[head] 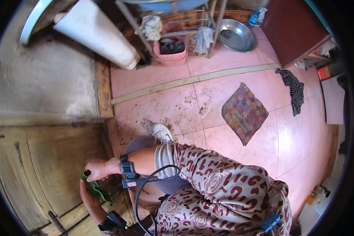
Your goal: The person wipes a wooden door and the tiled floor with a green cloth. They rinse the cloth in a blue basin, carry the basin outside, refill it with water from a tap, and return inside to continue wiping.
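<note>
At the lower left, in front of a worn wooden cabinet (65, 165), both hands are on a green cloth (96, 188). My right hand (98, 170) pinches the cloth's upper end between thumb and fingers. My left hand (90, 197) is lower, its thumb up along the cloth and its fingers partly hidden behind it. The cloth hangs bunched, with its loose edge towards the right. Whether the cloth touches the cabinet cannot be told.
A patterned mat (245, 114) and a striped black cloth (293, 90) lie on the dirt-marked pink tiles. Beyond a raised strip (171, 85) stand a pink plastic basket (171, 59), a metal basin (244, 41) and a leaning white cylinder (97, 32). A black cable loops beside my right forearm.
</note>
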`<state>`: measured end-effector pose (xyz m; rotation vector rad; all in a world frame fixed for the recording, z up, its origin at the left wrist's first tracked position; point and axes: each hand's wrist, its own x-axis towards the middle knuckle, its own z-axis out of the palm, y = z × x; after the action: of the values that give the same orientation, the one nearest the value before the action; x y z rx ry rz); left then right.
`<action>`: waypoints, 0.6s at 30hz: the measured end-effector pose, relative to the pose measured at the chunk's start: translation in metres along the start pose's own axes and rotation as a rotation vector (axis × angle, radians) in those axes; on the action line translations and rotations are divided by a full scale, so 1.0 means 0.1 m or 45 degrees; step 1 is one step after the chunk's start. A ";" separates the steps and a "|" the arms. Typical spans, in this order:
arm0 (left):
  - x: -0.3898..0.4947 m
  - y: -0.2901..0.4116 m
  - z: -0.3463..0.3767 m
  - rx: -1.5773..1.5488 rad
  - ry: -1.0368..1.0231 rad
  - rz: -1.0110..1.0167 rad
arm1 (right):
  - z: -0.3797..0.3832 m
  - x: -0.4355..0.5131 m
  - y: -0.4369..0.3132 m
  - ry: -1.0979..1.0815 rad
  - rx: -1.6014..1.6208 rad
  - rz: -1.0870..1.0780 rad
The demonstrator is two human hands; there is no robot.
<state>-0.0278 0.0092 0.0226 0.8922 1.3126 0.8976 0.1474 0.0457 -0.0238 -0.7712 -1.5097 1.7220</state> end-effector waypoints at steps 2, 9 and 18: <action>0.03 -0.06 0.20 0.045 -0.069 -0.001 | -0.14 -0.13 0.03 0.162 0.151 -0.126; 0.22 -0.40 0.64 0.117 -0.093 0.044 | -0.48 -0.31 0.21 0.442 0.260 -0.107; 0.44 -0.40 0.86 0.200 -0.440 -0.003 | -0.81 -0.57 0.18 0.614 -0.288 0.256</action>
<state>0.0616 0.0312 -0.0268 1.1134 1.0922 0.6100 0.2435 0.0438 -0.0539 -1.3848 -1.3301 1.3753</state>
